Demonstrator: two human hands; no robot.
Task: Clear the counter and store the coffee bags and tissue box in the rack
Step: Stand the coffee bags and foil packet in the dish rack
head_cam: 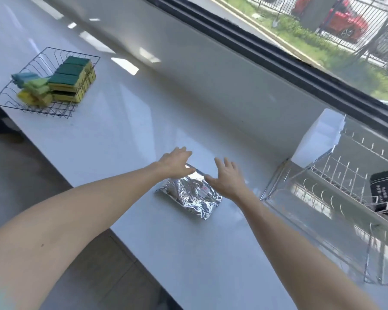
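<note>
White counter (121, 135); both hands, L (175, 163) & R (227, 177), fingers splayed, over foil bag (192, 194).

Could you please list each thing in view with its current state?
silver foil bag: lying flat on the counter, not yet stored
left hand: open, over the bag's far end
right hand: open, beside the bag
white box: in the rack
metal rack: on the counter
wire basket: holding sponges

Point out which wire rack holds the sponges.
The dark wire basket far left; the shiny rack at right holds a white box and black bags.
</note>
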